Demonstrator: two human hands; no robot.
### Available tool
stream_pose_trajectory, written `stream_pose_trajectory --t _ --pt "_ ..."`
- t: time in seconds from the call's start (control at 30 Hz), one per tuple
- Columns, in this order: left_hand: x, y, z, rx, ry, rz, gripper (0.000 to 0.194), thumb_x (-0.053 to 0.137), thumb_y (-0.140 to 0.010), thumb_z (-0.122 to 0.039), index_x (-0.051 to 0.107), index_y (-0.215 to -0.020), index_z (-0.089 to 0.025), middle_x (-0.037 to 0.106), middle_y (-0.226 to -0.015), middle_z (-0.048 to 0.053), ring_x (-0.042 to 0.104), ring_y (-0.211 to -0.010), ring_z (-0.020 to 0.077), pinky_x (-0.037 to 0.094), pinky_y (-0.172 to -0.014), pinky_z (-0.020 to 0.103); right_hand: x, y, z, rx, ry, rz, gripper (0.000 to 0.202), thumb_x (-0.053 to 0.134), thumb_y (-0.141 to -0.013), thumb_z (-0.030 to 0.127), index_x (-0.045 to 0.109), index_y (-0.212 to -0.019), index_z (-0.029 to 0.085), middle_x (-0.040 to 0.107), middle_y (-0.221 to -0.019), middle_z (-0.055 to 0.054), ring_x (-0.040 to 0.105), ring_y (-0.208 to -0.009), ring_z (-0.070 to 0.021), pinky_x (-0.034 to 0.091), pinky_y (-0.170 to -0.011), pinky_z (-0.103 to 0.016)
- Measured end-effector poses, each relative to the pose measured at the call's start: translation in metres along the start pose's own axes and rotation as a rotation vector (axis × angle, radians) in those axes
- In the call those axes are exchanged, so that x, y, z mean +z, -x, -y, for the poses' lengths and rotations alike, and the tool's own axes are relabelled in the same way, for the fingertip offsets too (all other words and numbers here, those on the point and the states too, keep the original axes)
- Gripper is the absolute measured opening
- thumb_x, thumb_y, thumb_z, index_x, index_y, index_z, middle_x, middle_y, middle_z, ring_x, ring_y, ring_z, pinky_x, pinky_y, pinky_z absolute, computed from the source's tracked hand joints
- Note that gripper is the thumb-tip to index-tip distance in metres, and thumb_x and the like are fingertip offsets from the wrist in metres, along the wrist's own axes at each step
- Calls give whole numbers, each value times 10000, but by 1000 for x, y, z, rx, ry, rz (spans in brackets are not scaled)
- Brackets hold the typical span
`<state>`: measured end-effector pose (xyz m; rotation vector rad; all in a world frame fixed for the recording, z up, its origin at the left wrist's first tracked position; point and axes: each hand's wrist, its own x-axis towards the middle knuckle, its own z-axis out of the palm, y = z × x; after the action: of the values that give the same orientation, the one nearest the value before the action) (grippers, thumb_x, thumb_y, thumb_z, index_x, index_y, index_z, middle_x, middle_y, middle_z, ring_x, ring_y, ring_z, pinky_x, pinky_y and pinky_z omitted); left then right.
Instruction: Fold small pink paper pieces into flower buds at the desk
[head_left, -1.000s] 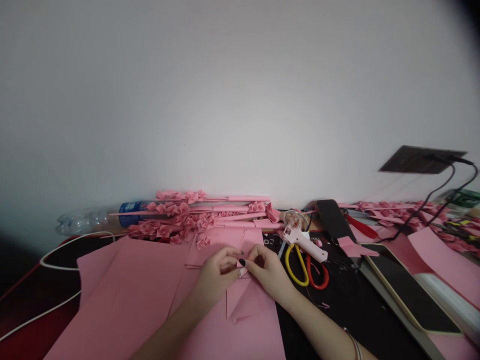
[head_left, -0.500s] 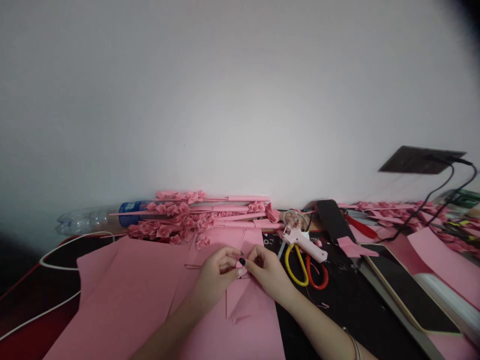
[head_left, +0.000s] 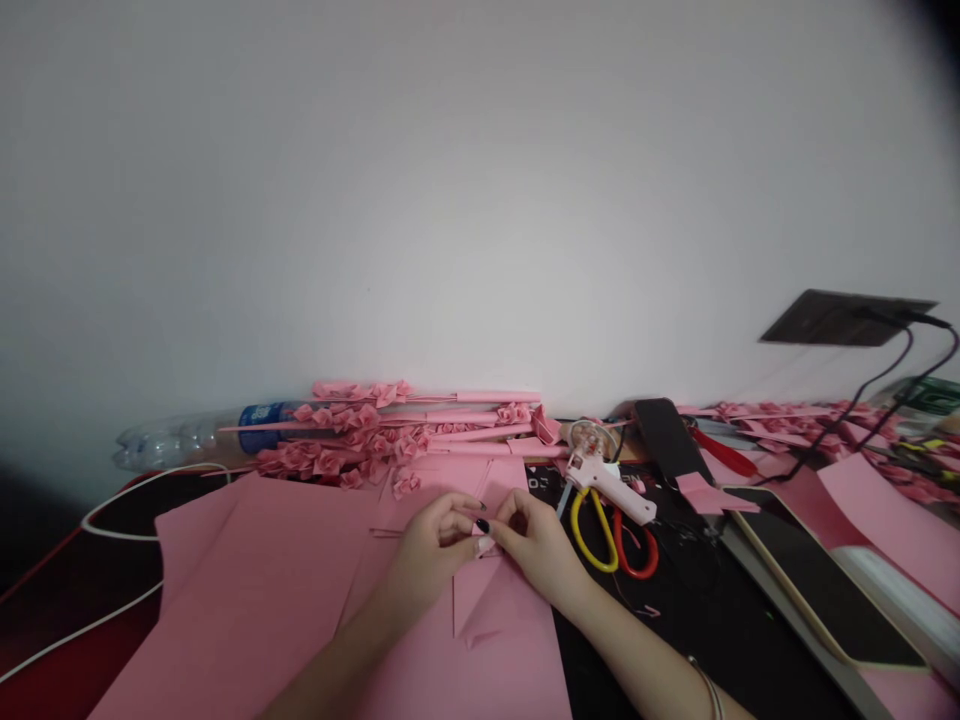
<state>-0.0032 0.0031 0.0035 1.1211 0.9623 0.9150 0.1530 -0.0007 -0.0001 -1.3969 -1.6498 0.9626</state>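
My left hand (head_left: 435,545) and my right hand (head_left: 534,545) meet over pink paper sheets (head_left: 405,640). Between their pinched fingertips is a small piece of pink paper (head_left: 486,545), mostly covered by the fingers. Beneath and just in front of the hands lies a folded, pointed pink paper (head_left: 480,600). A small pink paper flower (head_left: 406,484) rests on the sheets beyond my left hand. To the right of my right hand are scissors with yellow and red handles (head_left: 594,530), partly under a pale pink glue gun (head_left: 611,485).
Pink paper flowers and rolled stems (head_left: 360,445) lie along the wall beside a plastic bottle (head_left: 180,440). A white cable (head_left: 120,535) curves at left. Two phones (head_left: 667,435), more pink paper (head_left: 900,530) and a wall socket (head_left: 832,318) with black cables are at right.
The fingertips have shifted very slightly around the small pink piece, with my right thumb a touch lower. The camera view has moved a little; both hands keep their pinch.
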Motion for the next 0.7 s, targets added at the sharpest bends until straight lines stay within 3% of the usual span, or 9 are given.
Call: stream_pose_trajectory --t 0.3,0.53,0.7 --pt "-2 0 0 13 26 17 293 673 -643 -200 518 -891 -179 610 -658 -26 609 -681 150 456 -687 281 -1 -2 -1 -22 -2 22 193 587 -776 276 459 -666 183 475 -582 38 434 -541 -108 337 -505 -218" --pt "-5 -1 -6 -21 62 -38 342 701 -634 -253 528 -914 -158 636 -813 38 608 -761 165 470 -692 285 -5 -1 3 -72 -9 111 351 321 -927 380 413 -644 194 429 -571 28 408 -548 -117 331 -535 -232" --pt "-7 -2 -4 -45 108 -30 381 719 -615 -264 520 -920 -152 637 -736 21 605 -700 156 464 -691 298 -6 -1 6 -132 42 138 297 405 -897 361 435 -660 185 420 -604 30 396 -582 -116 331 -555 -226"
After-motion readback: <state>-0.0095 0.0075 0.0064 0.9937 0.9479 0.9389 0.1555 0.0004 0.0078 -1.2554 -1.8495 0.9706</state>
